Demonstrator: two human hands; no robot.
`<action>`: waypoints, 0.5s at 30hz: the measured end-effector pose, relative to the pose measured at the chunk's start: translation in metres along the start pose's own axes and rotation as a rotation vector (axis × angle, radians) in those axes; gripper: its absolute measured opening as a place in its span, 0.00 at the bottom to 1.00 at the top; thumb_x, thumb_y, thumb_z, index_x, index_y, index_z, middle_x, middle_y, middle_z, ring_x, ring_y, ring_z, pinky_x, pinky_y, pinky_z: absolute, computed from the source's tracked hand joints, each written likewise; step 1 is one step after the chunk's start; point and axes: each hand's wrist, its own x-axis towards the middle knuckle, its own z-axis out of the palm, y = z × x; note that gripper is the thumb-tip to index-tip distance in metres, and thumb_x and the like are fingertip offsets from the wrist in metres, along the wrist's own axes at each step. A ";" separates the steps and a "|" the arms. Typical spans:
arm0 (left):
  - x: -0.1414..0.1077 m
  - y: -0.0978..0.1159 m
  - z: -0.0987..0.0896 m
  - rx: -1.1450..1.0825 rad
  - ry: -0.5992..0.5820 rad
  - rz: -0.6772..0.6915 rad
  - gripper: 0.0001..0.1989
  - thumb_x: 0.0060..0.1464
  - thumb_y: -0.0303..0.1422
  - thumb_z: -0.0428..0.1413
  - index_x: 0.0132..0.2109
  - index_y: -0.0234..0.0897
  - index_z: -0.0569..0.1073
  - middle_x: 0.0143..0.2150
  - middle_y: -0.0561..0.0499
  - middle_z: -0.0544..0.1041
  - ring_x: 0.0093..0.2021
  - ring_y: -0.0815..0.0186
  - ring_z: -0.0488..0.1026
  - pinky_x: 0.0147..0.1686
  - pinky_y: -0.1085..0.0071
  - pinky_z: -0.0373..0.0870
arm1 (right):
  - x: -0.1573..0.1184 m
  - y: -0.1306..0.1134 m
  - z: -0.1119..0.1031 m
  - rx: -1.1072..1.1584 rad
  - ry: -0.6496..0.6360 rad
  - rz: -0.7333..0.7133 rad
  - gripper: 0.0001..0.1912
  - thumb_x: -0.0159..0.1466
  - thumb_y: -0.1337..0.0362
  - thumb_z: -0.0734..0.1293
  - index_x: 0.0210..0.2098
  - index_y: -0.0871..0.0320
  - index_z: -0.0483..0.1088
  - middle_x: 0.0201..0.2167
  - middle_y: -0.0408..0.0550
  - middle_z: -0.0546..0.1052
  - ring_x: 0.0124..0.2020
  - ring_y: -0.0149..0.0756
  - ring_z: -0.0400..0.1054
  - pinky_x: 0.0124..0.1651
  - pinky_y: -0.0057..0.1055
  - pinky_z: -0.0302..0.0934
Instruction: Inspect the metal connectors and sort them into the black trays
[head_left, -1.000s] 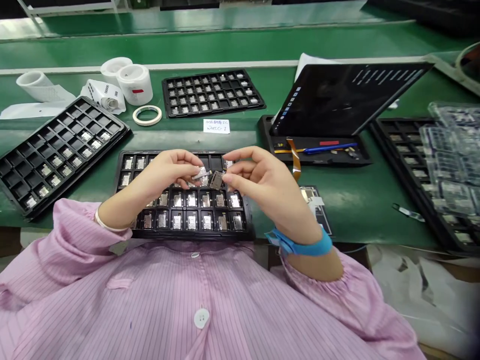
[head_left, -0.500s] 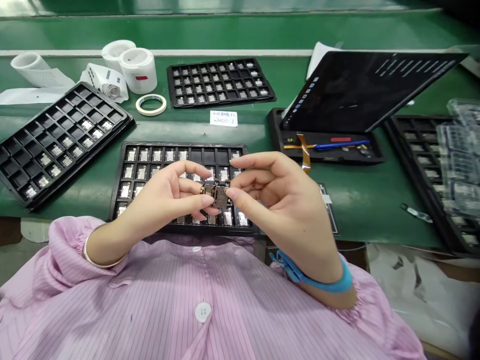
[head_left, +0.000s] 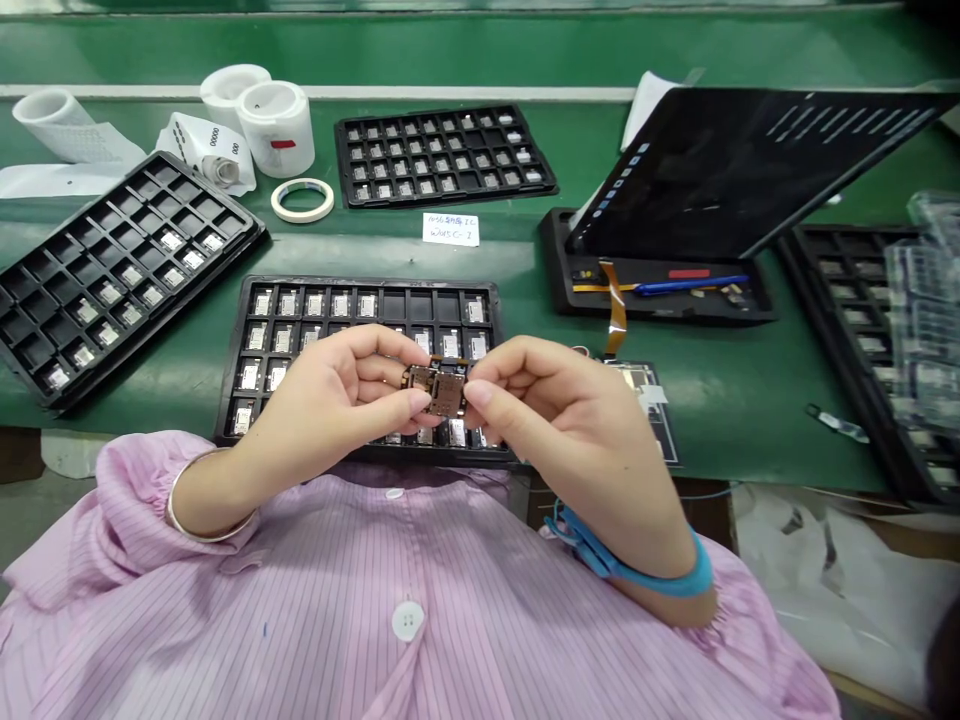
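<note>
A small circuit board with a dark metal plate is held up between both hands, over a black compartment tray. My left hand pinches its left end between thumb and fingers. At the right end, my right hand grips the edge with thumb and forefinger. Similar small boards with silvery card holders lie in the tray beneath; a few of its back-row compartments hold nothing. My hands hide part of the tray's middle and right side.
A black screen leans in a black box with a blue tool. Other trays stand left, behind and right. Tape rolls, a tape ring and a handwritten label lie behind.
My right hand has drawn its raised fingers in and now pinches the board's right end. The board sits slightly farther right, and its dark plate shows more. The camera view has shifted a little.
</note>
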 end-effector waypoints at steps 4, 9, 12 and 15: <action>-0.002 0.001 0.000 0.011 0.004 0.000 0.12 0.55 0.29 0.66 0.44 0.35 0.73 0.36 0.51 0.81 0.37 0.63 0.82 0.35 0.77 0.80 | 0.001 0.000 0.001 0.015 0.026 0.018 0.09 0.65 0.69 0.66 0.28 0.56 0.67 0.21 0.39 0.73 0.21 0.26 0.64 0.22 0.23 0.58; -0.003 0.004 0.000 -0.011 -0.015 -0.028 0.10 0.57 0.29 0.63 0.44 0.35 0.72 0.36 0.51 0.82 0.38 0.63 0.83 0.35 0.77 0.79 | 0.003 0.001 0.003 0.025 0.040 0.037 0.09 0.65 0.70 0.66 0.27 0.56 0.66 0.19 0.39 0.73 0.19 0.25 0.63 0.20 0.22 0.56; -0.003 0.005 -0.001 -0.049 -0.027 -0.056 0.09 0.58 0.27 0.61 0.45 0.34 0.71 0.36 0.48 0.83 0.40 0.61 0.83 0.36 0.76 0.79 | 0.004 0.002 0.003 0.022 0.050 0.043 0.09 0.64 0.70 0.65 0.27 0.56 0.66 0.19 0.39 0.72 0.19 0.26 0.62 0.21 0.23 0.55; -0.004 0.005 -0.001 -0.076 -0.029 -0.077 0.09 0.58 0.25 0.60 0.46 0.34 0.70 0.36 0.48 0.83 0.41 0.62 0.83 0.37 0.77 0.79 | 0.004 0.002 0.002 0.008 0.071 0.047 0.09 0.64 0.70 0.66 0.27 0.56 0.66 0.19 0.39 0.72 0.19 0.26 0.62 0.21 0.23 0.55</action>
